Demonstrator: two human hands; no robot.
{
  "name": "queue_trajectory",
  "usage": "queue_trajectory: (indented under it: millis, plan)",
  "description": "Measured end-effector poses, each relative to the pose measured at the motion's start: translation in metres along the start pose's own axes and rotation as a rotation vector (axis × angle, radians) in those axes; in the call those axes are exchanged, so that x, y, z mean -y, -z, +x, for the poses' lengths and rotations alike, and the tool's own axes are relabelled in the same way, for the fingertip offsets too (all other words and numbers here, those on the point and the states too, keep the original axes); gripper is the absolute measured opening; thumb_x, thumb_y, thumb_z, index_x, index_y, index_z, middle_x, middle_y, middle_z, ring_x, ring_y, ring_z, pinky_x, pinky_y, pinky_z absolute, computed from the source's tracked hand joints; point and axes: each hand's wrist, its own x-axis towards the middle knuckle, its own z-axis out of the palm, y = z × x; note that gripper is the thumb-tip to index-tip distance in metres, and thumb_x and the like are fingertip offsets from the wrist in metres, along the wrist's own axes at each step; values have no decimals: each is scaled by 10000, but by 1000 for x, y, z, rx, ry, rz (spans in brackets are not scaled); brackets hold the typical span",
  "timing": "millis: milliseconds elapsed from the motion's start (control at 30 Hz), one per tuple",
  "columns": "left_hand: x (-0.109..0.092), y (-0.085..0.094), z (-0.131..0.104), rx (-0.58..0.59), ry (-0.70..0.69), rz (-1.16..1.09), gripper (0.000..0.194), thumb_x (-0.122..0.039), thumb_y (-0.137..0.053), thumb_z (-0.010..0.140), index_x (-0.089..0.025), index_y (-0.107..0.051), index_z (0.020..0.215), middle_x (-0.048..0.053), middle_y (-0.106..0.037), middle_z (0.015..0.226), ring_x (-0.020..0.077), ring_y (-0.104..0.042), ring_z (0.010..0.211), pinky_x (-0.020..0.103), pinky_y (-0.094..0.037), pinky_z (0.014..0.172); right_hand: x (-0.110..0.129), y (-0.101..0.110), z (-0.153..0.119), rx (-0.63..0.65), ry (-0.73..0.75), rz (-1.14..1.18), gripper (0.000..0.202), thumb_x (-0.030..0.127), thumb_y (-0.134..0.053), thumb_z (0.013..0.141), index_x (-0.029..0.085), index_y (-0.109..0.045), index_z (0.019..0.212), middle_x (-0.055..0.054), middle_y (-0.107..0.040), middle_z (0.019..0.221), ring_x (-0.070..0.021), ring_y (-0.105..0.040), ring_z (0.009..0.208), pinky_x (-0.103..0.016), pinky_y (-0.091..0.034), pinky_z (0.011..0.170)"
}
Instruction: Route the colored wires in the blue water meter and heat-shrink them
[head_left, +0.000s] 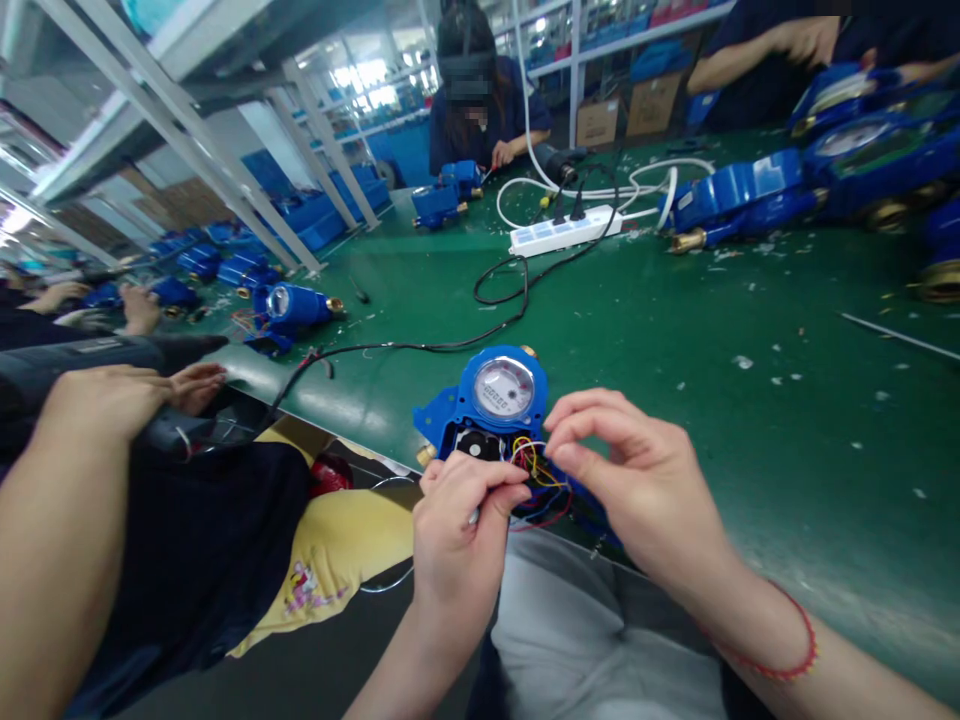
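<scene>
A blue water meter (504,388) with a round clear dial lies at the near edge of the green table, its lower compartment open. Thin coloured wires (534,460) in yellow, white, red and blue spill from that compartment. My left hand (469,510) is over the compartment's lower left, thumb and forefinger pinched at the wires. To the right, my right hand (637,470) pinches the end of a white wire between thumb and fingertips. A blue flap and a brass fitting stick out at the meter's left side.
A white power strip (566,232) with cables stands beyond the meter; a black cable (450,347) crosses the table. More blue meters (750,190) sit at right and left. A co-worker's arm with a dark power tool (97,365) is close on the left. Other people work across the table.
</scene>
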Motion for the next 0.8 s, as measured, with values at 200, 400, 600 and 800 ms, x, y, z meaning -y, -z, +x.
queue_trajectory:
  millis: [200,400,600,800]
  plan:
    - [0,-1,-2,-14,45,-15,112,-139,-639,855,-226,-653,786,-24,-699,712,160,-602,663,345,-428,711,-8,34,10,-254,-171,118,367,256,-580,901,207,-544,538,-21,-591,697,-181,-549,774,-335,-378,737]
    - [-4,0,0,27,37,-24,119,-127,-616,871,-233,-633,821,-28,-679,751,155,-581,702,318,-418,698,3,16,-8,105,259,-401,95,138,-620,879,216,-637,929,-56,-596,1051,-228,-494,1036,-379,-398,888]
    - [-4,0,0,63,22,-48,143,-119,-597,879,-225,-598,783,-22,-635,721,154,-555,687,306,-414,676,5,-7,-10,135,168,-264,184,65,-548,880,190,-609,759,-41,-634,947,-211,-512,958,-366,-414,836]
    - [-1,1,-6,32,109,-83,133,-137,-573,886,-219,-596,784,-18,-593,705,150,-542,660,305,-411,651,-6,22,4,-214,-167,186,141,172,-608,833,210,-614,698,-10,-618,865,-158,-566,852,-278,-414,771]
